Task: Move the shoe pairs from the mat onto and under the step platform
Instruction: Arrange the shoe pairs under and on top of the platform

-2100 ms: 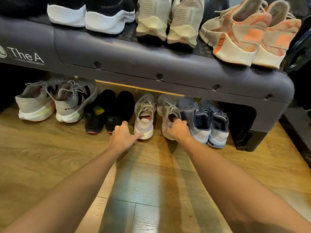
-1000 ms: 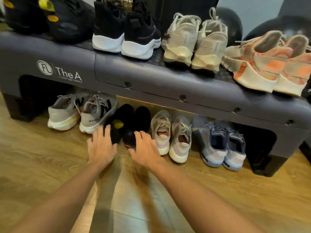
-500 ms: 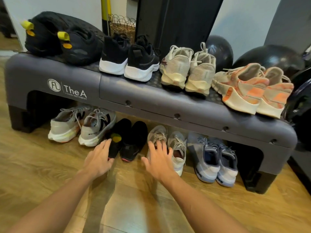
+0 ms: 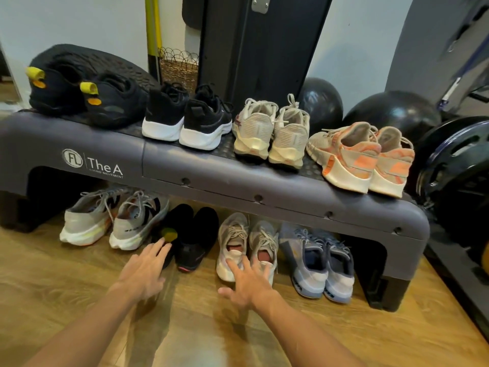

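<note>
Under the step platform (image 4: 238, 181), pale shoes (image 4: 246, 247) touch the spread right hand (image 4: 248, 284).

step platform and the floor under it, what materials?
Step platform: looks like moulded plastic, matte grey, going by rounded edges, a printed logo and a dark studded top, possibly rubber. Floor: wood-look planks with visible grain and seams; real wood or laminate, cannot tell.

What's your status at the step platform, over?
Left hand open, fingertips at black pair. Right hand open, over beige pair's heels. Four pairs atop step platform, four beneath. Nothing blocking.
</note>
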The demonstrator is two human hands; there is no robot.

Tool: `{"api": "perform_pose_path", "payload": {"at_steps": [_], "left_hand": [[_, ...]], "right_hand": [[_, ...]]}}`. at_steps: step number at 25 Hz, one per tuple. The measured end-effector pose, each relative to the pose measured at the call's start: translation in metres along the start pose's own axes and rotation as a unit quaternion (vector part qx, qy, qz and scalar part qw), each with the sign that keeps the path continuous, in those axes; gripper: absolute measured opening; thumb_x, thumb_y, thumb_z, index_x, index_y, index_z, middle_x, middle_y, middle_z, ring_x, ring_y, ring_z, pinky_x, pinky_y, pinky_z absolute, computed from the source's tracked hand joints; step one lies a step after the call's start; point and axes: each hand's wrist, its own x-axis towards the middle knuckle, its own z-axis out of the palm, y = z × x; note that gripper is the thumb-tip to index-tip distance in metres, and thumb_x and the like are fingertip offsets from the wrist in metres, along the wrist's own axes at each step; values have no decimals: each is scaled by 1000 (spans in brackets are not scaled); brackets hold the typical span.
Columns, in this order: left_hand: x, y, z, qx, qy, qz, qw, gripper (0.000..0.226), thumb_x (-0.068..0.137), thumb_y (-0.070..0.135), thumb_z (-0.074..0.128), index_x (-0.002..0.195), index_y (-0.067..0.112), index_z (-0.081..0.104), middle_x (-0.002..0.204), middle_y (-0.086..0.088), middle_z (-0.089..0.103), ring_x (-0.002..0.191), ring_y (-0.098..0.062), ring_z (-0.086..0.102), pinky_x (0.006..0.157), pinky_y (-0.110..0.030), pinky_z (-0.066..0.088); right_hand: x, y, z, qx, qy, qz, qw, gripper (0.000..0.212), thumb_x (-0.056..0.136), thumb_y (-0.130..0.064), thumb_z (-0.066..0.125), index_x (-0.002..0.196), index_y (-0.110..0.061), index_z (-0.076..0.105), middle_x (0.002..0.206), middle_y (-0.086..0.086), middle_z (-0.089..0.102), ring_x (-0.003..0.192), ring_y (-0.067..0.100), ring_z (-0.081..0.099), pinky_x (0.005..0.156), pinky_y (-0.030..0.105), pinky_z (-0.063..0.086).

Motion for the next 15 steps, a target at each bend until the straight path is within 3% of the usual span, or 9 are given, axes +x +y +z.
{"api": "perform_pose_path", "payload": {"at_steps": [4, 10, 15], "left_hand": [[-6, 0, -1, 18, -7, -1, 1000, 82, 89, 38, 51, 154, 20, 3, 162, 1, -3, 148, -19, 9, 112, -37, 30], [-9, 9, -11, -7, -50, -11, 999, 80, 89, 37, 52, 154, 20, 7, 162, 0, -2, 147, -20, 15, 112, -37, 31], [-20, 18, -15, -48, -69, -5, 996, 75, 90, 32, 54, 152, 18, 13, 162, -1, -2, 142, -22, 28, 108, -36, 37]], "right_hand": [[0, -1, -3, 70, -7, 6, 998, 80, 92, -58, 45, 154, -34, 0, 163, 10, -7, 148, 38, -5, 115, 58, -3], [-3, -12, -13, 112, 72, -28, 991, 75, 93, -53, 45, 153, -23, 13, 161, 4, 13, 146, 28, 17, 115, 51, 15], [-14, -15, -11, 117, 42, -48, 991, 76, 94, -50, 48, 154, -20, 13, 162, 2, 11, 147, 28, 16, 115, 48, 20]]}}
